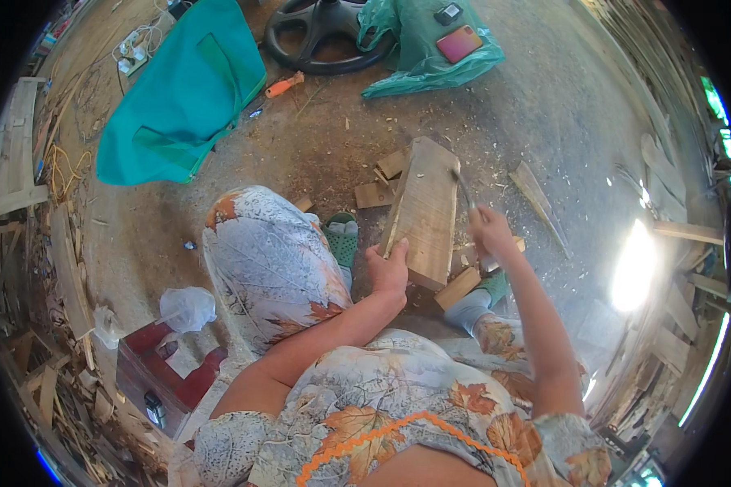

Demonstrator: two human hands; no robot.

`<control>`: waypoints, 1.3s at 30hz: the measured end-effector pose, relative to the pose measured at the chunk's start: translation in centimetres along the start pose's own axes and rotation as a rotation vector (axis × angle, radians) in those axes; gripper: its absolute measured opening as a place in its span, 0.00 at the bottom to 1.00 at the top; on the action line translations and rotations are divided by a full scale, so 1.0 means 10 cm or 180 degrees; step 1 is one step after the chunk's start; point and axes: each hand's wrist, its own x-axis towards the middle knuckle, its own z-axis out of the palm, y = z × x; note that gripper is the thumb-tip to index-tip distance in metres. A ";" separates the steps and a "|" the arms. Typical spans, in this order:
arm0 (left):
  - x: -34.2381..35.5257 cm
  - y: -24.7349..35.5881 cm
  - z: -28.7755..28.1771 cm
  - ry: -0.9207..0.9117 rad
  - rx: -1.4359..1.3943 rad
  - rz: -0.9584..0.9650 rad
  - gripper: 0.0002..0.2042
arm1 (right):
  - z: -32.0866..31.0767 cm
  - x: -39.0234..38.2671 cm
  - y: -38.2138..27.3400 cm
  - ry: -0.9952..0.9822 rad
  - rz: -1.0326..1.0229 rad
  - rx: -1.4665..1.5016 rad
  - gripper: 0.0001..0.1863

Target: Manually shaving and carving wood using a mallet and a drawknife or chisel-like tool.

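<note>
While the left hand (388, 272) steadies the near left edge of a thick wooden block (425, 203), thumb on its top face, the right hand (491, 231) is clenched around a thin tool (466, 188) whose tip meets the block's far right edge. The block lies in the middle, in front of the person. Floor (577, 154) strewn with shavings stretches right of it, crossed by one long offcut (538, 203).

At least two smaller wood pieces (374, 195) lie just to its left. One steering wheel (326, 32) and one orange-handled tool (284, 84) lie farther away.

On a green plastic bag (430, 75), far side, rest one phone (459, 44) and one small dark device (447, 14); the bag's contents cannot be told. One teal bag (183, 97) lies far left.
</note>
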 end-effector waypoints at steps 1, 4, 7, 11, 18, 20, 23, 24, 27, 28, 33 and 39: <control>0.00 -0.01 0.02 0.0000 0.0058 0.0032 0.26 | 0.02 0.23 0.02 0.0013 -0.0026 0.0014 0.14; 0.07 -0.08 0.01 0.0045 0.0022 0.0071 0.26 | 0.11 0.55 0.16 0.0231 -0.0258 -0.0168 0.14; 0.04 0.00 -0.02 0.0080 0.0001 -0.0024 0.26 | 0.03 0.04 0.25 0.0194 -0.0951 -0.0317 0.15; 0.14 -0.11 -0.06 0.0091 0.0044 0.0145 0.27 | -0.14 -0.28 0.02 -0.0346 0.0558 0.0710 0.24; 0.09 -0.09 0.01 0.0094 0.0092 0.0127 0.27 | -0.08 0.43 0.19 -0.0154 0.0427 0.0955 0.21; 0.10 -0.08 0.04 0.0101 0.0132 0.0128 0.27 | -0.16 0.16 0.27 -0.0148 0.0113 0.0821 0.18; 0.03 0.00 -0.07 0.0079 0.0063 0.0098 0.27 | -0.18 -0.13 0.19 -0.0268 0.0042 0.0755 0.19; 0.06 -0.03 -0.11 0.0139 0.0025 0.0163 0.27 | -0.14 -0.11 0.06 -0.0313 0.0256 0.0671 0.21; 0.08 -0.07 -0.01 0.0106 0.0022 0.0236 0.28 | -0.19 0.29 0.04 -0.0246 0.0543 0.0877 0.22; 0.08 -0.10 0.02 0.0120 0.0053 0.0247 0.28 | -0.18 0.44 0.11 -0.0243 0.0613 0.1186 0.21; 0.05 -0.09 0.04 0.0400 0.0249 0.0324 0.27 | -0.10 0.41 0.32 -0.0622 0.0890 0.1354 0.23; 0.05 -0.12 0.05 0.0207 -0.0118 0.0265 0.27 | -0.07 0.11 0.50 -0.0610 0.1040 0.1228 0.28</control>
